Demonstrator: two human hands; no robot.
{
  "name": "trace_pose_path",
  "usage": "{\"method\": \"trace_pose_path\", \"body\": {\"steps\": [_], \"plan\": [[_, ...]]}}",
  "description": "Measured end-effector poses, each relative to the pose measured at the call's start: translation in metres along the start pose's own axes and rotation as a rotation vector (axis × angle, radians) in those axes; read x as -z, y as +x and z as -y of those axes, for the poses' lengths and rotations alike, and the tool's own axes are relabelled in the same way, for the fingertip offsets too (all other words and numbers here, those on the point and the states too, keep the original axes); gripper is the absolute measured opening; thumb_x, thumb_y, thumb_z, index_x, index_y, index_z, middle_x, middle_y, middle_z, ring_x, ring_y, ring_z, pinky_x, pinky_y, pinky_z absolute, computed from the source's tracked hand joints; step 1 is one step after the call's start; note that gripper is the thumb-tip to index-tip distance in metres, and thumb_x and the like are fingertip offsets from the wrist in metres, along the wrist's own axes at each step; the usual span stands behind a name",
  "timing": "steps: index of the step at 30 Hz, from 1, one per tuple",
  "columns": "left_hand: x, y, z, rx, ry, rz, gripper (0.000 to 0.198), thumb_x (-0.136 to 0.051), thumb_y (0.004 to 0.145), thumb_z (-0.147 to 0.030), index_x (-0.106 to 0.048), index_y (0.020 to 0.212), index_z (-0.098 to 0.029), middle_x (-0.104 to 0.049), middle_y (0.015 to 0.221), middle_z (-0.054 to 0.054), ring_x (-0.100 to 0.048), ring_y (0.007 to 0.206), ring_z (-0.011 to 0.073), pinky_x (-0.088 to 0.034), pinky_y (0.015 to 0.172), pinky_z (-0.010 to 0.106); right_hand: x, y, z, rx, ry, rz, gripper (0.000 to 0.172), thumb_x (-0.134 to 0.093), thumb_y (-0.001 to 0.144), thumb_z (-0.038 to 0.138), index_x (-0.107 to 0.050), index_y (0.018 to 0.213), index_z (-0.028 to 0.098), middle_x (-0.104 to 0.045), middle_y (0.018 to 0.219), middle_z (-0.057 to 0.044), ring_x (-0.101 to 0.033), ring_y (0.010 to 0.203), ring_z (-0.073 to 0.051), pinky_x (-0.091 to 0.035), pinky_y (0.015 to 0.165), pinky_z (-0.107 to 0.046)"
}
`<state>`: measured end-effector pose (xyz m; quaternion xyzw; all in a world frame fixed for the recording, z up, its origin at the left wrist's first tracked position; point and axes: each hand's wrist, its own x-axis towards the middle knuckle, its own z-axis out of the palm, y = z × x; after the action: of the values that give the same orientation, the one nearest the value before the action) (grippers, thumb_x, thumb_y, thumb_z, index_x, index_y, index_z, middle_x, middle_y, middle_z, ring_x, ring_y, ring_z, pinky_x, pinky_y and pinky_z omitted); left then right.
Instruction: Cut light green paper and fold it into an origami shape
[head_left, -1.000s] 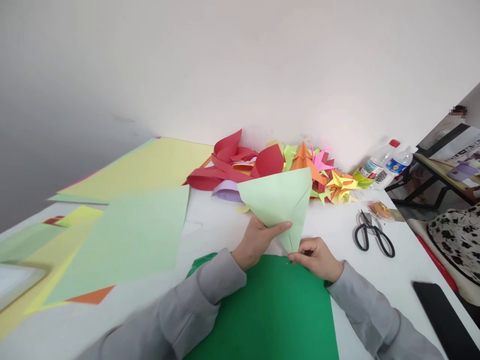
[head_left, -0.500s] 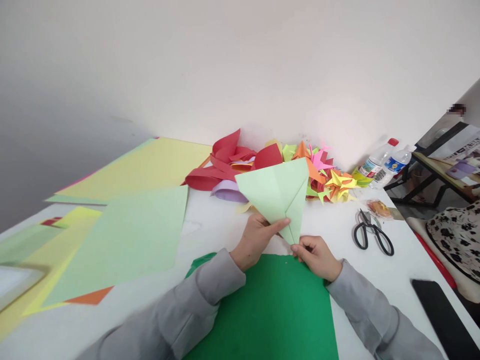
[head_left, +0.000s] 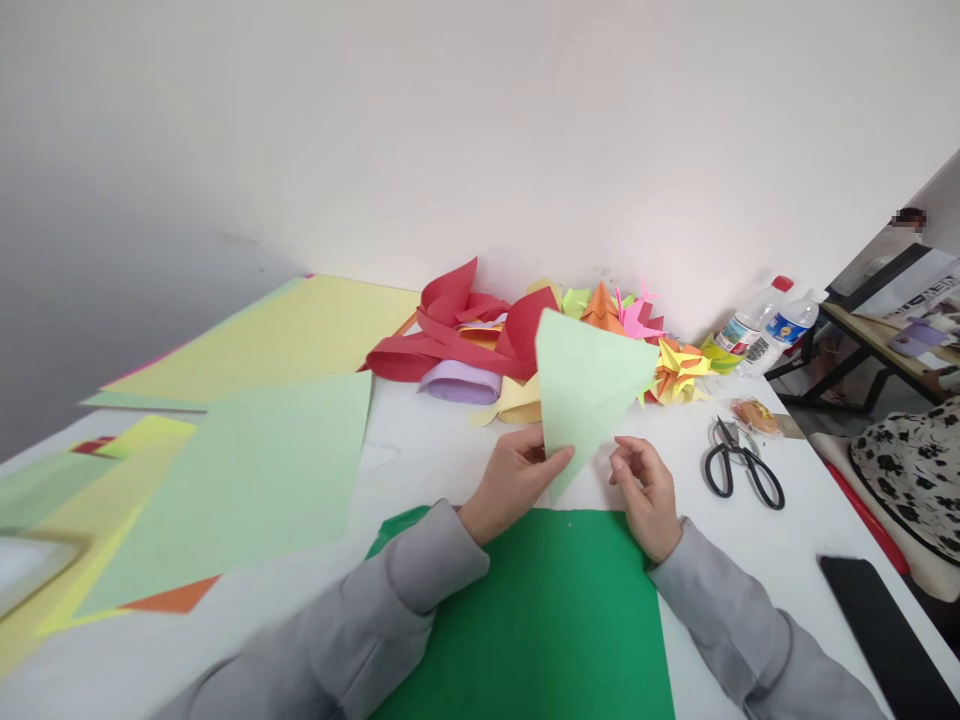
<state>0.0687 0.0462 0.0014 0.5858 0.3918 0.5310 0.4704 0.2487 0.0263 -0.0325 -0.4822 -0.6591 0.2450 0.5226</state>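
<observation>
One dark-green sheet [head_left: 555,620] lies nearest to me, on the white table [head_left: 442,465]. Over its far edge I have the tapered pale-green paper [head_left: 589,385], raised off the table with its point down and broad end up. I judge it light, moderately stiff and not very slippery; it should keep its shape but crease under a hard pinch, so I would take it low, near the narrow part. The left hand [head_left: 517,482] is clamped on it there, thumb across the near face, fingers mostly hidden from me. The right hand [head_left: 649,500] is just beside, apart from the paper, fingers loosely curled and parted slightly from the thumb; I see nothing in it. Off to its right lie black-handled scissors [head_left: 735,447]. Behind the paper I make out red paper loops [head_left: 450,345], a yellow paper star [head_left: 680,368] and two plastic bottles [head_left: 744,330].
</observation>
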Motion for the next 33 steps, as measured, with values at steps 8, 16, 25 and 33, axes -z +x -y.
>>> {"method": "trace_pose_path", "body": {"steps": [8,16,25,33], "plan": [[0.009,-0.003,0.005,-0.859,0.955,-0.169,0.028,-0.045,0.085,-0.011,-0.061,0.107,-0.017,-0.058,0.080,0.007,-0.053,0.070,0.0154,-0.046,0.060,0.027,0.001,-0.007,0.007,0.406,-0.243,-0.139,0.017,-0.056,0.084,0.019,-0.053,0.101,0.022,-0.059,0.075,-0.003,-0.056,0.064,-0.015,-0.047,0.060,-0.030],[0.005,-0.014,0.003,-1.183,1.209,0.027,0.030,-0.046,0.086,-0.011,-0.056,0.114,-0.012,-0.067,0.086,0.011,-0.061,0.073,0.0190,-0.047,0.059,0.030,0.004,-0.011,0.006,0.670,-0.656,-0.092,0.026,-0.054,0.085,0.012,-0.061,0.109,0.019,-0.065,0.060,-0.001,-0.058,0.053,-0.015,-0.041,0.055,-0.030],[0.019,-0.005,0.018,-1.174,0.736,0.075,0.037,-0.048,0.087,-0.018,-0.048,0.124,-0.021,-0.069,0.107,0.014,-0.061,0.106,0.0235,-0.052,0.084,0.041,0.008,-0.018,0.003,0.324,-0.307,-0.278,0.016,-0.055,0.082,0.019,-0.068,0.091,0.023,-0.069,0.069,-0.003,-0.061,0.055,-0.016,-0.051,0.057,-0.031],[0.017,-0.012,0.016,-1.250,0.610,0.369,0.030,-0.048,0.084,-0.010,-0.058,0.112,-0.017,-0.069,0.109,0.015,-0.056,0.115,0.0255,-0.050,0.093,0.043,0.018,-0.029,0.013,0.297,-0.286,-0.121,0.018,-0.055,0.079,0.013,-0.066,0.089,0.023,-0.068,0.068,0.000,-0.058,0.052,-0.014,-0.048,0.054,-0.026]]}}
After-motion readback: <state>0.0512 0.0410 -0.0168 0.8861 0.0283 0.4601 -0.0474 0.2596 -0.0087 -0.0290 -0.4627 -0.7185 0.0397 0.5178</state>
